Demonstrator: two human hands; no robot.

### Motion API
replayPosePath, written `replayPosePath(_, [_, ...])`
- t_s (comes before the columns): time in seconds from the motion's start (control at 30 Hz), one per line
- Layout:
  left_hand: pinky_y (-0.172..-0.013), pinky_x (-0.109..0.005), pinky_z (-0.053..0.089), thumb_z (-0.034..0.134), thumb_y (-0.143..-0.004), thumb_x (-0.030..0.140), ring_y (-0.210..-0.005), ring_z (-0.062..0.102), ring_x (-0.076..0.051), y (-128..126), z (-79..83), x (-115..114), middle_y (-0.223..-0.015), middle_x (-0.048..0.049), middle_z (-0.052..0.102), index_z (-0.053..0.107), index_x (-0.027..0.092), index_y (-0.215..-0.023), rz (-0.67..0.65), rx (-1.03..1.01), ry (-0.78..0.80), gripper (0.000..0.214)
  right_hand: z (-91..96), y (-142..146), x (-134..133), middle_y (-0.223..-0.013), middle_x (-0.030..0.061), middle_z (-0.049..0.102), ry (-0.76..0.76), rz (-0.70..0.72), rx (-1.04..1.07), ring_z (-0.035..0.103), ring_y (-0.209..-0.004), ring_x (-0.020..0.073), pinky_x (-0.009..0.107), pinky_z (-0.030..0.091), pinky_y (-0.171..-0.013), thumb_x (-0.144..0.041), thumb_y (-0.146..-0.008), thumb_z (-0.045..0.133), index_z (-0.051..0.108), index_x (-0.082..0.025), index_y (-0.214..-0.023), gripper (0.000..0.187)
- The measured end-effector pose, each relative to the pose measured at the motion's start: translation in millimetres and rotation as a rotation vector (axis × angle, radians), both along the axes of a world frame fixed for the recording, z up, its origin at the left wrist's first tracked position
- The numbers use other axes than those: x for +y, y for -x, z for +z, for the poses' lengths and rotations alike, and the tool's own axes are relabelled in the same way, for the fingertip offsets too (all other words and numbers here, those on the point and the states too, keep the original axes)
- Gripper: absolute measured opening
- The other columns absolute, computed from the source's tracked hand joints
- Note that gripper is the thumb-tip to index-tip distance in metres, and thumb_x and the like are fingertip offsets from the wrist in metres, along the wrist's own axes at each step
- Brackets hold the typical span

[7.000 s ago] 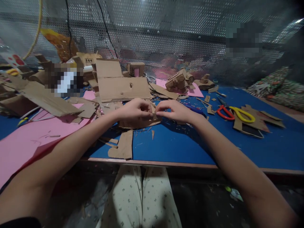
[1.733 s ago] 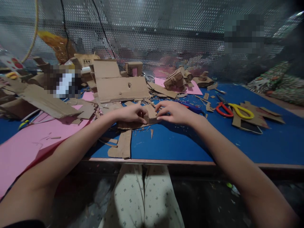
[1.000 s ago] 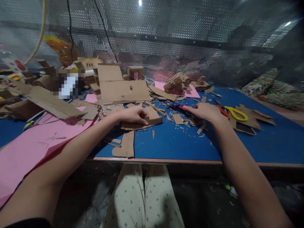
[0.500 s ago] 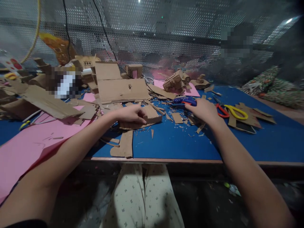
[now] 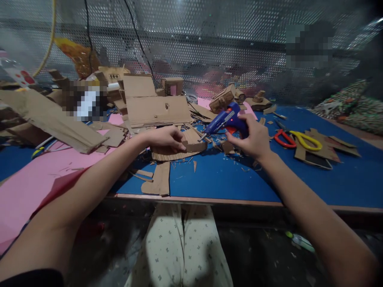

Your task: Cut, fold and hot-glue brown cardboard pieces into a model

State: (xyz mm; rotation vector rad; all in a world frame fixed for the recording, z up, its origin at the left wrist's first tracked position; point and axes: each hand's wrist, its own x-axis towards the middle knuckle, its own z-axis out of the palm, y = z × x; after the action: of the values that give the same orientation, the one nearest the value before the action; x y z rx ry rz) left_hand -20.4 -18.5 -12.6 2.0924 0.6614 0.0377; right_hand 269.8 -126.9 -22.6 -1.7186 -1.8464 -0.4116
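My right hand [image 5: 253, 136] is closed around the handle of a blue hot glue gun [image 5: 223, 118], with a small red light glowing on its side. The gun tilts down to the left, its nozzle close to the right end of a cardboard piece [image 5: 196, 147]. That piece has a narrow upright strip along its edge, which my left hand [image 5: 167, 138] pinches between thumb and fingers. Below my left hand lies an L-shaped cardboard offcut [image 5: 160, 179]. Thin cardboard shreds are scattered around both hands.
Scissors with red handles [image 5: 285, 138] and yellow handles [image 5: 308, 141] lie at the right beside cut cardboard [image 5: 332, 148]. A large folded cardboard sheet [image 5: 158, 111] stands behind my left hand. Pink paper [image 5: 60, 179] covers the left side. A perforated metal wall [image 5: 191, 44] closes off the back.
My right hand has lifted the glue gun off the table and swung its nozzle toward the cardboard piece. My left hand keeps its grip. The view has shifted slightly.
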Motion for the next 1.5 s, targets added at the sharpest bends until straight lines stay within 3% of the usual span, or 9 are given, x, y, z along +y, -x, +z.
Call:
replayPosePath(0.27, [-0.067, -0.027, 0.047, 0.077, -0.07, 0.039, -0.069, 0.06, -0.013, 1, -1.2, 1, -0.07, -0.002, 0.065, 0.068, 0.015, -0.08, 0.027, -0.039, 0.114, 0.027, -12.2, 13, -1, -0.118, 0.0144, 0.068, 0.043, 0.128, -0.101, 0.066, -0.1, 0.0302, 0.035, 0.048, -0.075, -0.05, -0.078, 0.056, 0.058, -0.018, -0.12, 0.052])
replayPosePath(0.63, [-0.069, -0.027, 0.048, 0.077, -0.069, 0.035, -0.07, 0.06, -0.013, -1, 0.7, -1, -0.071, -0.0015, 0.065, 0.07, 0.015, -0.08, 0.035, -0.038, 0.117, 0.024, -19.0, 17, 0, -0.115, 0.014, 0.069, 0.041, 0.205, -0.159, 0.067, -0.099, 0.0277, 0.032, 0.047, -0.072, -0.048, -0.085, 0.053, 0.058, -0.018, -0.123, 0.049])
replayPosePath(0.8, [-0.07, -0.028, 0.047, 0.075, -0.07, 0.036, -0.072, 0.06, -0.014, -1, -1.8, 0, -0.072, -0.0014, 0.064, 0.064, 0.016, -0.076, 0.033, -0.025, 0.104, 0.024, -18.1, 18, 0, -0.112, 0.0136, 0.07, 0.035, 0.177, -0.14, 0.067, -0.096, 0.0278, 0.032, 0.047, -0.071, -0.049, -0.083, 0.055, 0.059, -0.019, -0.122, 0.049])
replayPosePath(0.93, [-0.071, -0.027, 0.046, 0.074, -0.069, 0.035, -0.075, 0.059, -0.013, -1, -4.8, 2, -0.08, 0.0001, 0.061, 0.056, 0.018, -0.083, -0.017, -0.091, 0.094, 0.029, -15.7, 19, -2, -0.107, 0.0128, 0.071, 0.034, 0.134, -0.085, 0.067, -0.092, 0.0283, 0.033, 0.047, -0.072, -0.049, -0.08, 0.057, 0.059, -0.019, -0.12, 0.05])
replayPosePath(1.13, [-0.07, -0.025, 0.043, 0.076, -0.066, 0.032, -0.076, 0.055, -0.012, 0, 3.4, -8, -0.085, 0.0011, 0.056, 0.051, 0.019, -0.089, -0.021, -0.111, 0.058, 0.036, -10.3, 22, -2, -0.114, 0.0131, 0.069, 0.013, 0.065, 0.015, 0.066, -0.096, 0.0303, 0.036, 0.048, -0.076, -0.05, -0.079, 0.056, 0.057, -0.019, -0.119, 0.051])
replayPosePath(1.5, [-0.067, -0.027, 0.048, 0.07, -0.076, 0.041, -0.075, 0.063, -0.014, -3, 11.3, -15, -0.087, -0.0034, 0.064, 0.061, 0.018, -0.094, 0.026, -0.098, 0.108, 0.031, -12.1, 21, 0, -0.116, 0.0136, 0.067, -0.002, -0.006, 0.054, 0.065, -0.098, 0.031, 0.038, 0.049, -0.078, -0.055, -0.081, 0.054, 0.053, -0.02, -0.125, 0.056])
